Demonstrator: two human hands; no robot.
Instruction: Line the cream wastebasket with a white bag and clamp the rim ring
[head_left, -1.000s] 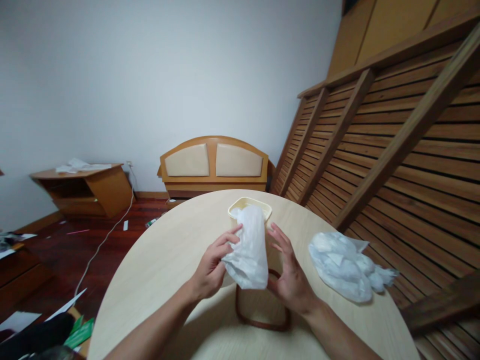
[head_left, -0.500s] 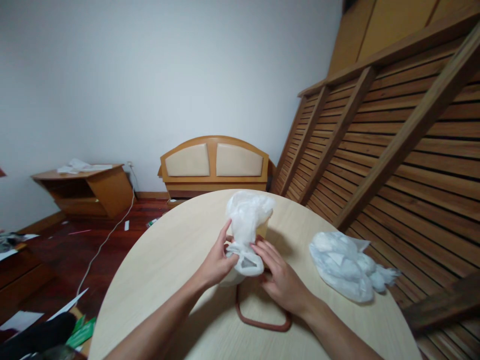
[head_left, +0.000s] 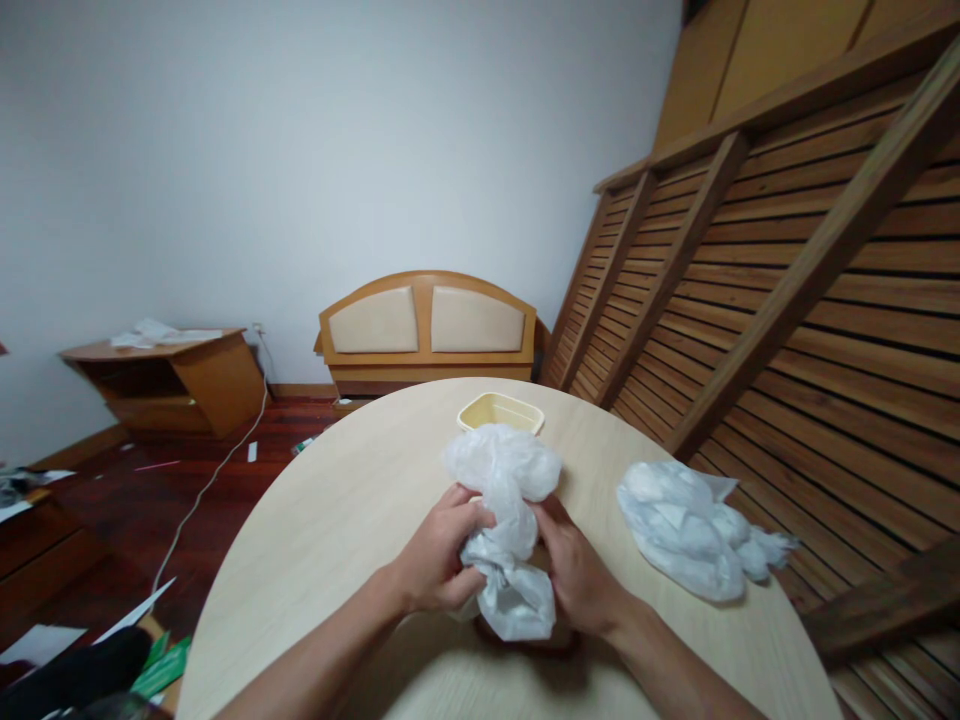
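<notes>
Left hand (head_left: 437, 550) pinches a plastic bag (head_left: 508, 520), right hand (head_left: 581, 570) apparently too, its grip part-hidden: middle gathered, ends still loose, tub (head_left: 499, 411) just beyond both hands.

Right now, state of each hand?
Left hand: closed, holding the white plastic bag.
Right hand: at the bag's right side; grip partly hidden, can't tell if closed.
</notes>
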